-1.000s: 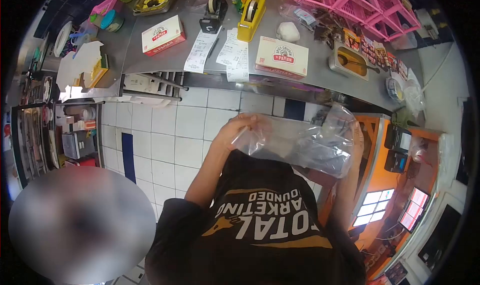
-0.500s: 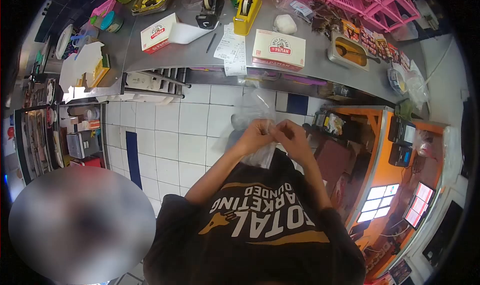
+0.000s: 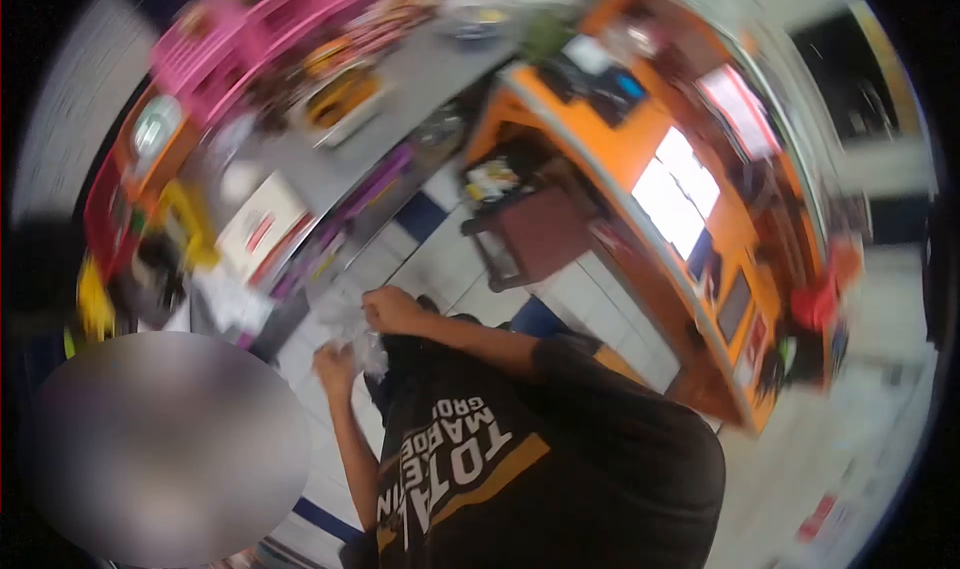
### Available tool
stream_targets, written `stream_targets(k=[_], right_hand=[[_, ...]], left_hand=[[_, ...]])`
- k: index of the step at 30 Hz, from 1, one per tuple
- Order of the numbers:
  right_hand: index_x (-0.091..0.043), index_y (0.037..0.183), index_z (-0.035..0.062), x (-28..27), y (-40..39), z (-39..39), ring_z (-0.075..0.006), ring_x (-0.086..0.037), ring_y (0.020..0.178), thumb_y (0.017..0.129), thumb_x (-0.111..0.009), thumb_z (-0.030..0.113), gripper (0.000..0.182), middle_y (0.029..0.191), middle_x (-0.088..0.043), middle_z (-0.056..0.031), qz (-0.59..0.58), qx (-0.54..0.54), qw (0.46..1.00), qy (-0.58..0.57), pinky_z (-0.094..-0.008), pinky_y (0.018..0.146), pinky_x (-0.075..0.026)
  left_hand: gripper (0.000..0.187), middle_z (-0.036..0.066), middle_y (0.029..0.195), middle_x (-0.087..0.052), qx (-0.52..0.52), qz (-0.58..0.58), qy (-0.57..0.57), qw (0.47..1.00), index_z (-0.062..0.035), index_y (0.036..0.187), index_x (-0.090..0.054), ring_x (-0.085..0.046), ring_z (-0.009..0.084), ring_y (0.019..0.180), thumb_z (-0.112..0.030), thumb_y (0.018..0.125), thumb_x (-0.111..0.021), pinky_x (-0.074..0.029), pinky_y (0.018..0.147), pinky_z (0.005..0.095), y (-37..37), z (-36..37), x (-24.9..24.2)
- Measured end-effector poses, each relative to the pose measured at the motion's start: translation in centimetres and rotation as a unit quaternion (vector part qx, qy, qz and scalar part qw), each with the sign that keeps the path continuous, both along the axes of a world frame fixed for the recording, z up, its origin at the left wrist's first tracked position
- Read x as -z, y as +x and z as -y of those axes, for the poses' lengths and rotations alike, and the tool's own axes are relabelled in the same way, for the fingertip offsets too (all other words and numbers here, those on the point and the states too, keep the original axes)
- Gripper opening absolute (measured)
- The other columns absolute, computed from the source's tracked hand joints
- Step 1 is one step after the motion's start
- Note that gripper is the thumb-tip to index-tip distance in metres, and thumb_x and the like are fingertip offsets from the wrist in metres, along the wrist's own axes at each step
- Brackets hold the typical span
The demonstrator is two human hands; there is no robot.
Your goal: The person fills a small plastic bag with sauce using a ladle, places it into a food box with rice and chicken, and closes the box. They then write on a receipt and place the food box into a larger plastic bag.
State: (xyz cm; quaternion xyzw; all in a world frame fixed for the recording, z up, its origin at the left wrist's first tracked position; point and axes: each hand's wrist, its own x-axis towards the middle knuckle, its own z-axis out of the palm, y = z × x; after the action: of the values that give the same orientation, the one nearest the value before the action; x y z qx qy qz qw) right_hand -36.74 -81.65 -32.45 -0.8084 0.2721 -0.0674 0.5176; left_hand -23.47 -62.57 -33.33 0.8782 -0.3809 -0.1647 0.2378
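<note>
A clear plastic bag [image 3: 370, 353] is bunched between my two hands, in front of the dark shirt. My left hand [image 3: 334, 365] is closed on the bag's left side. On the other side my right hand [image 3: 392, 311] has its fingers curled and closed on the bag. Motion blur hides the fingertips and the bag's exact shape. Nearest to the hands on the counter are a white and red food box [image 3: 262, 227] and white paper receipts [image 3: 236, 301].
The metal counter [image 3: 390, 109] bears a sauce tray [image 3: 345, 104], a yellow tape dispenser [image 3: 188, 219] and pink crates [image 3: 262, 19]. To the right stand a dark red chair [image 3: 555, 224] and an orange desk [image 3: 560, 119] with bright screens [image 3: 675, 191]. A blurred oval covers the lower left.
The view has swung to the right, bringing the orange desk nearer the middle. My hands have moved slightly apart, and the bag that hung long is now bunched between them.
</note>
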Motion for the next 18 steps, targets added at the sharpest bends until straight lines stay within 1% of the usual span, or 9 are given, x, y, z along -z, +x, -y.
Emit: stream_targets(k=[1,4,5,8,10,11,13,16,18], right_hand=[[-0.065,0.078,0.0062,-0.8,-0.9,1.1,-0.0315,-0.069,0.074,0.079,-0.075,0.023,0.019,0.075,-0.068,-0.0149,-0.039,0.05,0.99,-0.124,-0.045,0.065,-0.053],[-0.064,0.075,0.0058,-1.8,-5.2,4.1,-0.0398,-0.068,0.075,0.072,-0.074,0.018,0.016,0.076,-0.067,-0.0185,-0.018,0.175,0.984,-0.016,-0.0498,0.067,-0.053],[-0.066,0.074,0.0059,-2.0,-5.8,3.8,-0.0389,-0.069,0.076,0.071,-0.074,0.018,0.015,0.077,-0.067,-0.0181,-0.026,0.2,0.977,-0.072,-0.0503,0.068,-0.053],[-0.067,0.075,0.0059,-3.0,-10.2,5.0,-0.0392,-0.069,0.075,0.071,-0.074,0.018,0.014,0.076,-0.068,-0.0171,-0.023,0.26,0.962,-0.085,-0.0507,0.068,-0.054],[-0.067,0.071,0.0041,-5.1,-14.9,8.8,-0.0392,-0.069,0.078,0.071,-0.074,0.019,0.017,0.078,-0.069,-0.0175,-0.101,0.33,0.937,-0.05,-0.0512,0.07,-0.054],[-0.067,0.076,0.0037,-7.7,-16.4,9.7,-0.0385,-0.069,0.079,0.071,-0.075,0.02,0.019,0.08,-0.069,-0.0176,-0.148,0.336,0.927,-0.079,-0.0517,0.071,-0.055],[-0.067,0.086,0.0035,-11.8,-16.6,9.9,-0.037,-0.07,0.08,0.071,-0.076,0.023,0.026,0.083,-0.068,-0.0172,-0.183,0.336,0.903,-0.198,-0.0524,0.071,-0.055],[-0.064,0.1,0.0043,-13.4,-13.8,9.1,-0.0346,-0.071,0.079,0.075,-0.077,0.027,0.036,0.085,-0.067,-0.0159,-0.083,0.268,0.879,-0.387,-0.0525,0.071,-0.055],[-0.063,0.104,0.0047,-10.0,-7.7,7.1,-0.0343,-0.071,0.079,0.08,-0.073,0.025,0.033,0.085,-0.067,-0.0158,-0.025,0.129,0.925,-0.358,-0.0509,0.069,-0.056]], left_hand=[[0.028,0.019,0.054,-0.051,-0.036,-0.064,0.003,0.997,0.0008,0.063,-0.049,-0.058,0.0308,0.05,-0.009,0.076,-0.071,-0.044,0.052,0.0455,1.7,-1.2,0.8],[0.033,0.008,0.051,-0.049,-0.242,-0.28,-0.039,0.928,-0.003,0.059,-0.042,-0.057,0.0217,0.041,-0.001,0.08,-0.066,-0.049,0.038,0.0371,4.4,-1.4,-1.0],[0.032,0.007,0.053,-0.05,-0.224,-0.27,-0.042,0.935,-0.0041,0.06,-0.041,-0.059,0.0212,0.042,0.001,0.081,-0.064,-0.05,0.038,0.0353,5.2,-0.8,-2.7],[0.03,0.007,0.057,-0.054,-0.185,-0.267,-0.072,0.943,-0.0064,0.061,-0.038,-0.063,0.021,0.044,0.005,0.082,-0.058,-0.054,0.039,0.0324,6.0,1.8,-4.1],[0.028,0.009,0.059,-0.057,-0.177,-0.296,-0.103,0.933,-0.0066,0.063,-0.038,-0.065,0.0225,0.047,0.006,0.082,-0.054,-0.056,0.041,0.0336,8.7,2.0,-3.3],[0.025,0.005,0.06,-0.054,-0.136,-0.279,-0.057,0.949,-0.007,0.066,-0.037,-0.067,0.0222,0.051,0.008,0.082,-0.05,-0.058,0.043,0.034,6.8,4.1,-7.3],[0.025,0.003,0.061,-0.051,-0.027,-0.286,-0.112,0.951,-0.007,0.067,-0.038,-0.068,0.0213,0.054,0.008,0.083,-0.049,-0.059,0.046,0.0341,4.8,5.6,-9.6],[0.02,0.001,0.062,-0.044,0.042,-0.272,-0.132,0.952,-0.0049,0.068,-0.044,-0.06,0.0152,0.06,0.008,0.077,-0.056,-0.053,0.055,0.0338,2.1,8.0,-12.9],[0.015,0.003,0.062,-0.043,0.081,-0.207,-0.107,0.969,-0.0029,0.072,-0.048,-0.048,0.0147,0.066,0.003,0.067,-0.061,-0.041,0.059,0.0339,2.1,9.0,-14.7]])
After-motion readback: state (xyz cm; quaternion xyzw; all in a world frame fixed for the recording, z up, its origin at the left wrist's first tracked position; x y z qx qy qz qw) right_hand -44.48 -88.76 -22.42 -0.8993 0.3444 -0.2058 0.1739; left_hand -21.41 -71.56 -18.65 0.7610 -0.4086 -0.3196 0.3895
